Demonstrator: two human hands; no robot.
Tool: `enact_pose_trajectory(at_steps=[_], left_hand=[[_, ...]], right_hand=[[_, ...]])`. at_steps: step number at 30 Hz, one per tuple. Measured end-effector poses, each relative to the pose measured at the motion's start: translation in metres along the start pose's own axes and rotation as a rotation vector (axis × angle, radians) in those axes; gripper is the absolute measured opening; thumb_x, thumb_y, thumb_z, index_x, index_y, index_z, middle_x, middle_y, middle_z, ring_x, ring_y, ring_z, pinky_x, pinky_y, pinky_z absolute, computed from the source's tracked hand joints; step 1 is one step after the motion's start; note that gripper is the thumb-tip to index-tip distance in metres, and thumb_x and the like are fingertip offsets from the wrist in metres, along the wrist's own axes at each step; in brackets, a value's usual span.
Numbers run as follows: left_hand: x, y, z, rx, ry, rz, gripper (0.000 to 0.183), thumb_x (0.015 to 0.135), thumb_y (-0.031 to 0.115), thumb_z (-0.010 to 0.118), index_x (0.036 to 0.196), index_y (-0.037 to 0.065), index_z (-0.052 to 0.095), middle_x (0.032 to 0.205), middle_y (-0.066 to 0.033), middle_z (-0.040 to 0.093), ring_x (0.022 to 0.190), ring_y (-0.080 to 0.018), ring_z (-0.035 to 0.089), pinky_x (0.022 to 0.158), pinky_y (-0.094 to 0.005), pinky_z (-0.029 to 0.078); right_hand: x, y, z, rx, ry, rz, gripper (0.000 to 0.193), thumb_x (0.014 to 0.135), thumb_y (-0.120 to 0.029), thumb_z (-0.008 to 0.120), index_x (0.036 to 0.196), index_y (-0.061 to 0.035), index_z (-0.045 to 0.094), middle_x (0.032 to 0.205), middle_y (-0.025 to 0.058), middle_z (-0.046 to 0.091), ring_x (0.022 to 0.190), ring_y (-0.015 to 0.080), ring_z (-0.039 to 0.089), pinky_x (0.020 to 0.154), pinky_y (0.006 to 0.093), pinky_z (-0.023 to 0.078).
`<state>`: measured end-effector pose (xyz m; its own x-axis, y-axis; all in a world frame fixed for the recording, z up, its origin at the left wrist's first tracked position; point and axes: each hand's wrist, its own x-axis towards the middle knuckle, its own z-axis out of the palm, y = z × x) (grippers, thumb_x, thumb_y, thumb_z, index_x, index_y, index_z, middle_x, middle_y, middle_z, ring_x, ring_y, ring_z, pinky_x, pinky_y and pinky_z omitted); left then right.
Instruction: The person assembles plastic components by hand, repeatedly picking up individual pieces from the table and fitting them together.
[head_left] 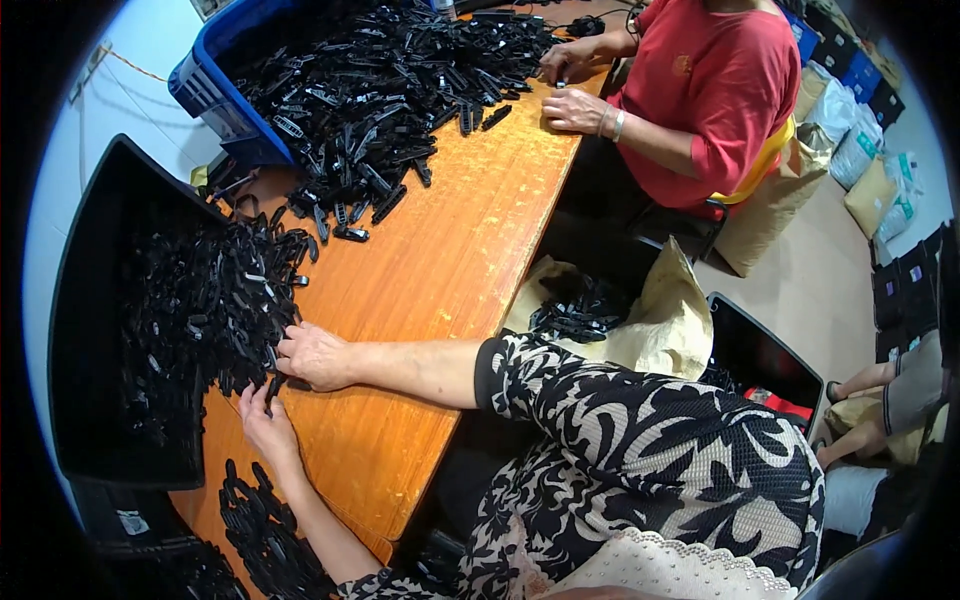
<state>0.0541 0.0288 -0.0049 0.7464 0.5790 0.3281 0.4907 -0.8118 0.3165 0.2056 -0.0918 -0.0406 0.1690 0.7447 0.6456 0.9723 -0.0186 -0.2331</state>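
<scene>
Black plastic piece [273, 386], partly hidden by fingers [287, 350].

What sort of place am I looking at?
Probably a small factory or workshop: heaps of small black plastic pieces spread from a blue bin and a black bin across a wooden table, where a co-worker in red sits.

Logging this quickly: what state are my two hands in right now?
Left hand: closed on a small, elongated black piece, apparently plastic.
Right hand: fingers curled; whether it holds anything cannot be told.
</scene>
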Motion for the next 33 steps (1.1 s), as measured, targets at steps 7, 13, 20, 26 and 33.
enact_pose_trajectory(at_steps=[7, 13, 20, 26, 33], left_hand=[[-0.037, 0.023, -0.012, 0.111, 0.090, 0.037, 0.016, 0.085, 0.005, 0.065, 0.099, -0.002, 0.064, 0.093, -0.0171, 0.065, 0.085, -0.0345, 0.063, 0.076, -0.0421, 0.049], [-0.045, 0.013, -0.017, -0.166, 0.134, -0.147, 0.018, 0.084, 0.012, 0.070, 0.090, -0.001, 0.060, 0.072, -0.0083, 0.056, 0.064, -0.0220, 0.052, 0.063, -0.0343, 0.044], [-0.048, 0.003, -0.017, -0.444, 0.066, -0.229, 0.025, 0.087, 0.016, 0.071, 0.097, -0.006, 0.063, 0.081, -0.0036, 0.061, 0.071, -0.0132, 0.052, 0.067, -0.0303, 0.046], [-0.047, 0.015, -0.016, -0.471, 0.052, -0.246, 0.036, 0.088, 0.015, 0.069, 0.116, -0.008, 0.064, 0.093, -0.0069, 0.067, 0.078, -0.0134, 0.057, 0.073, -0.0286, 0.048], [-0.046, 0.021, -0.019, -0.454, -0.029, -0.265, 0.038, 0.087, 0.014, 0.070, 0.117, -0.009, 0.064, 0.079, -0.0018, 0.059, 0.070, -0.0108, 0.049, 0.066, -0.0275, 0.044]], right_hand=[[0.000, -0.007, -0.001, 0.059, -0.043, -0.011, 0.020, 0.069, -0.023, 0.072, 0.077, -0.0055, 0.065, 0.085, 0.0090, 0.059, 0.087, 0.0274, 0.057, 0.065, 0.0370, 0.050], [0.002, -0.016, -0.007, 0.032, 0.101, -0.018, 0.027, 0.065, -0.022, 0.073, 0.077, -0.0010, 0.060, 0.075, 0.0123, 0.058, 0.071, 0.0298, 0.062, 0.058, 0.0406, 0.050], [0.001, -0.026, -0.008, 0.029, 0.079, -0.051, 0.026, 0.063, -0.019, 0.072, 0.076, 0.0004, 0.059, 0.075, 0.0137, 0.058, 0.070, 0.0304, 0.062, 0.058, 0.0396, 0.050], [-0.003, -0.026, -0.002, 0.055, 0.066, -0.126, 0.017, 0.067, -0.017, 0.067, 0.074, -0.0016, 0.064, 0.080, 0.0115, 0.060, 0.082, 0.0283, 0.060, 0.061, 0.0384, 0.050], [-0.006, -0.018, -0.003, -0.009, -0.001, -0.085, 0.015, 0.070, -0.016, 0.065, 0.072, -0.0010, 0.067, 0.082, 0.0095, 0.061, 0.091, 0.0296, 0.058, 0.074, 0.0395, 0.049]])
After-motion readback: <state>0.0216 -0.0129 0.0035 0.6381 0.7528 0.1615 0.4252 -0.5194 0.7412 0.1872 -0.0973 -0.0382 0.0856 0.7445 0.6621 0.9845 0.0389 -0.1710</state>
